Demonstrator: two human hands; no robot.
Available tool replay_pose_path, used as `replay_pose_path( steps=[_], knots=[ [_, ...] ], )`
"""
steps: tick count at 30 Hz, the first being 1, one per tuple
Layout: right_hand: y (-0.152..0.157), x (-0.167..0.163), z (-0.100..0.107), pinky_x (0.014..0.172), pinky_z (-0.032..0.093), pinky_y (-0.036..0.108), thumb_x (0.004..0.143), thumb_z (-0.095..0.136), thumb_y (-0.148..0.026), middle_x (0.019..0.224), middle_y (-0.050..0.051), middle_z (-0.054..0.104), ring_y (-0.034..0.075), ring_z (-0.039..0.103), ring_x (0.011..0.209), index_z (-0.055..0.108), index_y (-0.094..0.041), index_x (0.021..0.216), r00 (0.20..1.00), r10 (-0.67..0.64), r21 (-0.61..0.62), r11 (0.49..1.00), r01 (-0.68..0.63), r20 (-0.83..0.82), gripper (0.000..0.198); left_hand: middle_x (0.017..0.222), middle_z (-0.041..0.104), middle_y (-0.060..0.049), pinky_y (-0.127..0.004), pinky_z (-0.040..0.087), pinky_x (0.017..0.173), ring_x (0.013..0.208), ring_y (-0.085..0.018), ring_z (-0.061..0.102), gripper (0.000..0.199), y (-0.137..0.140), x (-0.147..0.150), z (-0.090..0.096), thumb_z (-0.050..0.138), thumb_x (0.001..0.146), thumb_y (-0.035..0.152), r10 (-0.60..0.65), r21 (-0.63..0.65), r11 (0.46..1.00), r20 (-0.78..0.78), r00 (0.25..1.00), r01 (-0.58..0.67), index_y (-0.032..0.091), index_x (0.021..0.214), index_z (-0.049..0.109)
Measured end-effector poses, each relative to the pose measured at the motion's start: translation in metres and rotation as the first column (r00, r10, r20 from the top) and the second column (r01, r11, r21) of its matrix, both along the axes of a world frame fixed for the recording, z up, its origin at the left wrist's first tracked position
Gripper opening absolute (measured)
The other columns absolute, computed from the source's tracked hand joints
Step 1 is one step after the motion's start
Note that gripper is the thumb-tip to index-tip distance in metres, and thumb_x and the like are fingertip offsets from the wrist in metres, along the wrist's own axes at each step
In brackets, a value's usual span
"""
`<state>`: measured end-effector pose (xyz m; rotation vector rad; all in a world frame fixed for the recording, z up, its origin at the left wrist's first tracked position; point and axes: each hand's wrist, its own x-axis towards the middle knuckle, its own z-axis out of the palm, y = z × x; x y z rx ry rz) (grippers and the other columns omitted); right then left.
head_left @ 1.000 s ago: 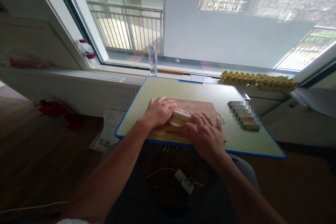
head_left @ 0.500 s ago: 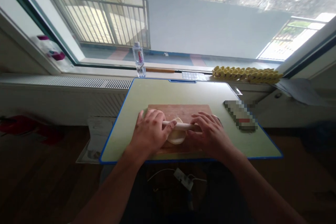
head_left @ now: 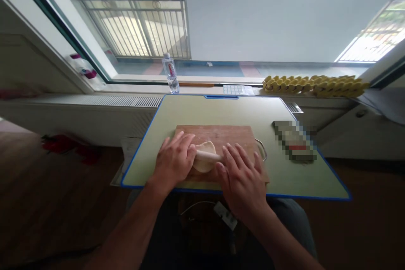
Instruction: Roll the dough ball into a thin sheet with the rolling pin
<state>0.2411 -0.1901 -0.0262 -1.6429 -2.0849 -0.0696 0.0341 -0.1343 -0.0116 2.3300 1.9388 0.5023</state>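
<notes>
A pale wooden rolling pin lies slantwise across a thin, flattened piece of dough. The dough rests on a wooden cutting board that has a metal loop handle at its right side. My left hand is closed round the pin's left end, the thumb along it. Over the right end lies my right hand, holding it with fingers fairly straight and slightly apart. Both ends of the pin are hidden under my hands.
The board stands on a small blue-edged table. A pixelated flat object lies at its right. A water bottle and yellow egg-carton-like trays stand along the window sill. Under the table is a white power strip.
My right hand has come nearer to me and its fingers have straightened over the pin. The pin now slants down to the right, and more of the dough shows behind it. The view has shifted slightly.
</notes>
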Motion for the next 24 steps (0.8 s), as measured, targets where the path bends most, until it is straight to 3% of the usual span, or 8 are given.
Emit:
replay_pose_path(
  steps=[4, 8, 12, 18, 21, 24],
  knots=[
    [0.047, -0.002, 0.012, 0.126, 0.017, 0.068, 0.113, 0.034, -0.046, 0.156, 0.014, 0.061, 0.039, 0.043, 0.154, 0.065, -0.017, 0.148, 0.998, -0.018, -0.105, 0.994, 0.024, 0.054, 0.055, 0.161, 0.058, -0.006, -0.063, 0.026, 0.130, 0.155, -0.029, 0.046, 0.051, 0.031, 0.010, 0.003, 0.034, 0.107, 0.032, 0.062, -0.087, 0.994, -0.055, 0.997, -0.066, 0.026, 0.147, 0.065],
    [0.079, -0.005, 0.028, 0.125, 0.019, 0.069, 0.112, 0.034, -0.046, 0.158, 0.014, 0.060, 0.042, 0.042, 0.154, 0.067, -0.017, 0.146, 0.995, -0.022, -0.193, 0.980, 0.040, 0.097, 0.055, 0.170, 0.046, -0.005, -0.063, 0.026, 0.130, 0.159, -0.028, 0.040, 0.055, 0.051, 0.012, 0.003, 0.034, 0.106, 0.032, 0.075, -0.177, 0.980, -0.090, 0.993, -0.090, 0.028, 0.157, 0.056],
    [0.056, -0.004, 0.024, 0.124, 0.021, 0.068, 0.113, 0.031, -0.047, 0.155, 0.015, 0.062, 0.039, 0.045, 0.152, 0.067, -0.017, 0.145, 0.996, -0.005, -0.188, 0.982, 0.022, 0.087, 0.056, 0.168, 0.049, -0.008, -0.062, 0.027, 0.131, 0.159, -0.028, 0.040, 0.057, 0.024, 0.011, 0.006, 0.033, 0.107, 0.033, 0.069, -0.131, 0.988, -0.086, 0.994, -0.080, 0.022, 0.158, 0.055],
    [-0.014, -0.007, -0.010, 0.127, 0.020, 0.062, 0.113, 0.032, -0.047, 0.166, 0.016, 0.049, 0.034, 0.042, 0.155, 0.053, -0.014, 0.159, 0.996, -0.064, -0.021, 0.998, 0.065, 0.066, 0.060, 0.166, 0.053, -0.008, -0.059, 0.029, 0.131, 0.160, -0.028, 0.039, 0.055, -0.027, 0.003, 0.011, 0.032, 0.109, 0.035, -0.011, -0.031, 0.999, -0.058, 0.998, 0.009, 0.022, 0.156, 0.058],
    [-0.013, -0.012, -0.011, 0.127, 0.020, 0.063, 0.114, 0.031, -0.046, 0.165, 0.016, 0.050, 0.034, 0.042, 0.156, 0.053, -0.015, 0.158, 0.990, -0.102, -0.029, 0.994, 0.105, 0.101, 0.059, 0.165, 0.053, -0.008, -0.060, 0.026, 0.131, 0.160, -0.028, 0.039, 0.054, -0.023, 0.001, 0.007, 0.033, 0.109, 0.035, -0.039, -0.004, 0.999, -0.032, 0.999, 0.039, 0.023, 0.154, 0.059],
    [0.016, -0.012, 0.003, 0.126, 0.022, 0.065, 0.114, 0.031, -0.046, 0.161, 0.016, 0.055, 0.036, 0.043, 0.154, 0.057, -0.015, 0.154, 0.979, -0.123, -0.066, 0.989, 0.136, 0.164, 0.057, 0.163, 0.055, -0.010, -0.064, 0.025, 0.131, 0.158, -0.031, 0.042, 0.053, -0.001, 0.004, 0.002, 0.033, 0.108, 0.035, -0.026, -0.004, 1.000, -0.005, 1.000, 0.026, 0.023, 0.151, 0.062]
  ],
)
